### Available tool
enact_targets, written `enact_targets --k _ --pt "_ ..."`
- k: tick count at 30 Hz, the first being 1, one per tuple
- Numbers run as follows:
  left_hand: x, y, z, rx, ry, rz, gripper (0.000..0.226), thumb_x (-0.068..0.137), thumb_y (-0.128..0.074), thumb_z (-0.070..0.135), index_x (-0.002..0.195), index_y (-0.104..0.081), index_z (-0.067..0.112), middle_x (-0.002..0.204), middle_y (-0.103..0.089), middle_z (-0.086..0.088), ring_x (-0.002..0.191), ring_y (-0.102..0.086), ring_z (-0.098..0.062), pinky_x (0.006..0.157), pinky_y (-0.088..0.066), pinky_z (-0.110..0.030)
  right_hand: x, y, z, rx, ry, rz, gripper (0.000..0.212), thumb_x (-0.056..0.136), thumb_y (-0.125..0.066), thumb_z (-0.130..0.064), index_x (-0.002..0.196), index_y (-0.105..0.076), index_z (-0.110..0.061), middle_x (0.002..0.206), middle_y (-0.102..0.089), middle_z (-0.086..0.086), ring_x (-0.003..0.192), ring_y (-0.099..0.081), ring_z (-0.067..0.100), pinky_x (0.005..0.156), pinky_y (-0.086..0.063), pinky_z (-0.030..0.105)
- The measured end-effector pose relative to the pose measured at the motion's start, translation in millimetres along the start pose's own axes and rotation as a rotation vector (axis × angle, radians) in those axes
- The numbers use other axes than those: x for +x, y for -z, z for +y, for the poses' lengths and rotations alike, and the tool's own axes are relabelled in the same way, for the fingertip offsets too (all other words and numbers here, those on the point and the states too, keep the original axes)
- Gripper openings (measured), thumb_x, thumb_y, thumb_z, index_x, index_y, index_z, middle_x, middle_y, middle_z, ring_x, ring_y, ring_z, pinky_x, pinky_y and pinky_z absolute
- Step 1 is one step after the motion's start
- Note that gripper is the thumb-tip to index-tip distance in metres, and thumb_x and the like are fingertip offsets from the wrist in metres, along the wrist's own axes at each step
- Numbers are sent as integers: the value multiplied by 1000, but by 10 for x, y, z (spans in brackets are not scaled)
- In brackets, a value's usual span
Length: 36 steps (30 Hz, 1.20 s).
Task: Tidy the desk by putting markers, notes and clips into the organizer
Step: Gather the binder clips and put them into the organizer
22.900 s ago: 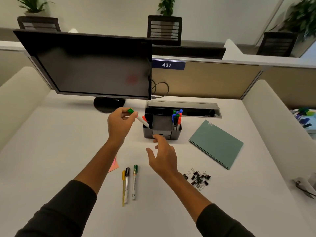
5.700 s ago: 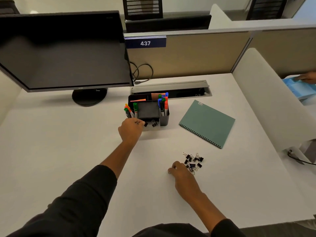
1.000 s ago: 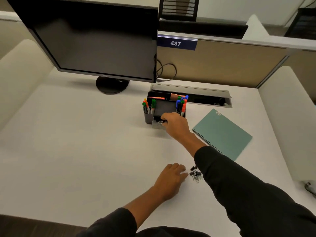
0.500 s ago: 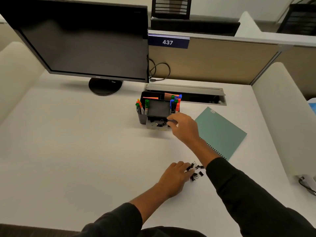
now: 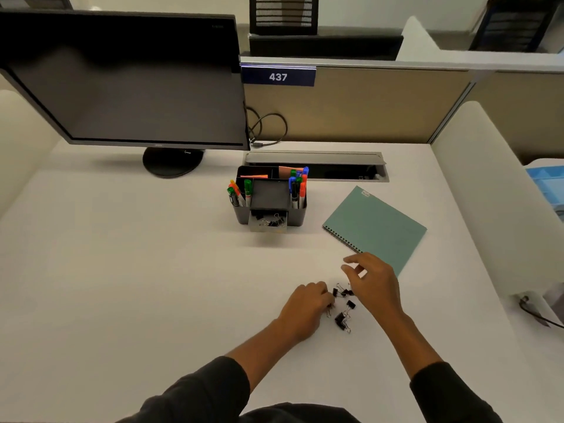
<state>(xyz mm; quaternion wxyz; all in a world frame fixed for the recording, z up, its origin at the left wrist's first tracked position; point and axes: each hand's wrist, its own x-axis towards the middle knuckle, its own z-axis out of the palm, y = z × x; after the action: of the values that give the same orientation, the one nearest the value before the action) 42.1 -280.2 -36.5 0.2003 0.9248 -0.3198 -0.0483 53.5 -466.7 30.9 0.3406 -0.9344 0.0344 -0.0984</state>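
Observation:
A dark desk organizer [image 5: 297, 213] stands mid-desk with coloured markers [image 5: 244, 192] upright in its side pockets and orange notes [image 5: 285, 171] at its back. Its small front drawer [image 5: 268, 228] is pulled out and holds several black binder clips. More black binder clips [image 5: 343, 309] lie loose on the desk near me. My left hand [image 5: 305, 309] rests curled at their left edge, fingertips pinching a clip. My right hand [image 5: 374, 283] hovers just above the clips' right side, fingers spread and empty.
A teal spiral notebook [image 5: 377, 228] lies right of the organizer. A black monitor [image 5: 128, 83] on its stand fills the back left. A cable tray slot [image 5: 317, 166] runs behind the organizer. Padded partitions close both sides; a cable [image 5: 537, 314] lies at the far right.
My right hand has left the organizer's drawer and come back to the loose clips, empty. My left hand has stayed at the clip pile, fingers closing on a clip.

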Motion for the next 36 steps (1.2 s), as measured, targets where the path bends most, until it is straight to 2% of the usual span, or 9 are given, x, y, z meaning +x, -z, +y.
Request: enact_targets --k 3,8,15,18,22,27,31,34,36 --pt "-2 13 -34 -40 6 13 6 90 -71 10 96 -72 13 92 -61 -5 77 -58 -28 61 -48 -40 -200 -6 76 -7 -28 -19 15 87 -81 -18 99 -76 -25 96 -72 -17 75 -66 3 61 -60 32" --pt "-17 93 -62 -42 30 25 7 88 -75 18 91 -73 12 98 -62 -5 79 -58 -27 63 -48 -40 -441 -55 124 6 -41 -44 14 86 -82 -16 94 -75 -26 91 -70 -18 73 -66 3 58 -59 33" --pt "-54 125 -124 -27 28 10 16 83 -79 23 82 -65 16 80 -65 -2 74 -60 -27 60 -43 -36 -708 -130 97 3 -97 -126 19 85 -84 -20 100 -75 -27 94 -70 -18 75 -65 2 64 -58 23" --pt "-75 210 -123 -79 19 86 12 85 -75 22 81 -65 17 77 -64 0 68 -60 -27 58 -43 -36 -813 -179 80 -52 -139 -224 23 86 -81 -32 108 -73 -32 103 -67 -20 83 -63 2 71 -52 16" --pt "-67 513 -182 -295 103 225 5 93 -70 19 92 -69 15 90 -68 2 82 -63 -16 70 -50 -29 -889 -212 82 -110 -194 -346 29 90 -76 -37 118 -68 -34 116 -59 -18 104 -61 5 85 -54 21" --pt "70 1136 -639 -319 231 474 13 91 -69 2 100 -77 6 94 -74 -5 85 -65 -16 81 -48 -20 -929 -267 172 -127 -164 -374 24 93 -73 -19 116 -73 -22 104 -55 -16 97 -59 6 81 -50 19" --pt "171 1545 -1028 -223 292 497 15 94 -68 2 103 -78 8 96 -74 -5 87 -66 -16 80 -45 -8 -927 -298 192 -131 -147 -371 24 92 -74 -14 116 -74 -17 104 -54 -13 92 -57 6 81 -42 13" --pt "247 1655 -1208 -144 341 483 15 95 -68 7 103 -79 13 100 -76 -4 94 -69 -21 82 -55 -28 -943 -298 176 -131 -136 -378 24 91 -75 -13 115 -75 -16 104 -55 -11 92 -58 7 80 -42 11" --pt "291 1693 -1254 -61 392 452 14 95 -69 14 103 -80 19 103 -77 0 96 -70 -22 75 -51 -30 -942 -278 160 -124 -149 -380 23 90 -76 -12 112 -76 -17 102 -55 -11 89 -59 7 76 -40 5"
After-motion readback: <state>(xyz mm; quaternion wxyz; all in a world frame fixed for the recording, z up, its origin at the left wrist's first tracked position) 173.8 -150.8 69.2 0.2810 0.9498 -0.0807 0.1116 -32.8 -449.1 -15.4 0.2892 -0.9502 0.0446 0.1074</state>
